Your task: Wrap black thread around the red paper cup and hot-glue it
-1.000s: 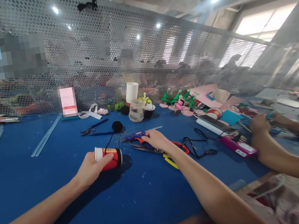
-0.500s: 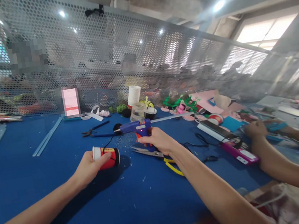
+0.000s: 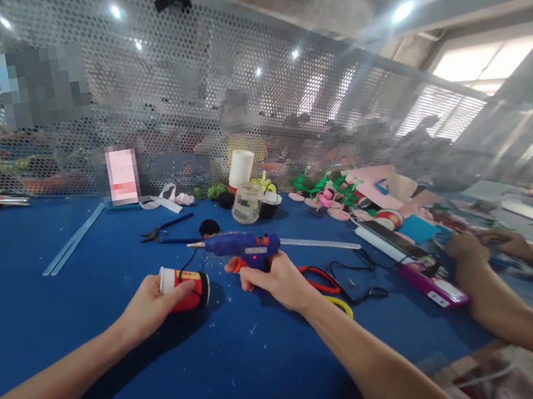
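My left hand (image 3: pixel 147 309) is closed around a small paper cup (image 3: pixel 201 292) lying on its side, red and white with a black end; a thin black cord runs across it. In my right hand (image 3: pixel 283 284) is a blue hot glue gun (image 3: pixel 226 245), its small red light lit. The nozzle points left, above the cup and apart from it. A clear glue stick (image 3: pixel 318 243) juts from the gun's back. Beneath my right wrist, yellow-and-red scissor handles (image 3: pixel 320 278) show partly; the blades are hidden.
Pliers (image 3: pixel 164 229) and a black pompom (image 3: pixel 209 227) lie beyond the gun. Behind them stand a clear plastic jar (image 3: pixel 246 204) and stacked white cups (image 3: pixel 241 168). A purple-ended box (image 3: pixel 434 284) is at right, near a co-worker's hands (image 3: pixel 472 251). A perforated metal screen (image 3: pixel 149 96) borders the table.
The glue gun has moved down and left in my right hand, and more of its glue stick shows. The scissor blades are now covered. My left hand keeps hold of the cup.
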Demonstrator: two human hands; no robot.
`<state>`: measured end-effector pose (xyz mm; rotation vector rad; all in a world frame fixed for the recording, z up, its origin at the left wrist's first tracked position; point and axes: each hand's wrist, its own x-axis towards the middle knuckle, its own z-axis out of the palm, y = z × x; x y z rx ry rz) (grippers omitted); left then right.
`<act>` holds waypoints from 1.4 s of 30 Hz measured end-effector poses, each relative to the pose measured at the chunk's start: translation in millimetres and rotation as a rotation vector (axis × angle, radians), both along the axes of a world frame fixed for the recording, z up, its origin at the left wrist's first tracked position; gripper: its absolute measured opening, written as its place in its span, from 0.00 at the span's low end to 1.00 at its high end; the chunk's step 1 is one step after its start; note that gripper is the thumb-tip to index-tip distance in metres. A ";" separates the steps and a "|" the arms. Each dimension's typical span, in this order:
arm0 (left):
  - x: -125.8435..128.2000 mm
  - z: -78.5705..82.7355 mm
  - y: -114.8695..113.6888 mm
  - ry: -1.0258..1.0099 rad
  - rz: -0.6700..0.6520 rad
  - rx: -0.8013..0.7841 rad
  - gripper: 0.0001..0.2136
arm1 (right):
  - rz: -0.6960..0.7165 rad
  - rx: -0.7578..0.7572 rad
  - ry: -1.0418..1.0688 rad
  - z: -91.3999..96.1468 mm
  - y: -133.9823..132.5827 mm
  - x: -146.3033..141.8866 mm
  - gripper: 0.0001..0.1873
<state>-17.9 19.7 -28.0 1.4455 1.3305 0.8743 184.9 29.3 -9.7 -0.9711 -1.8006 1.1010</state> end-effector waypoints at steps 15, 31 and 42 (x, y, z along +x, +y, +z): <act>-5.6 -2.9 7.5 0.123 0.037 0.087 0.14 | -0.216 0.011 -0.384 6.8 -19.7 2.7 0.10; -3.9 -2.3 6.0 0.118 0.025 0.110 0.14 | -0.226 0.115 -0.508 1.9 -20.8 1.4 0.09; -2.8 -0.9 7.1 0.096 0.069 0.046 0.15 | -0.266 0.158 -0.615 2.8 -26.4 -2.9 0.10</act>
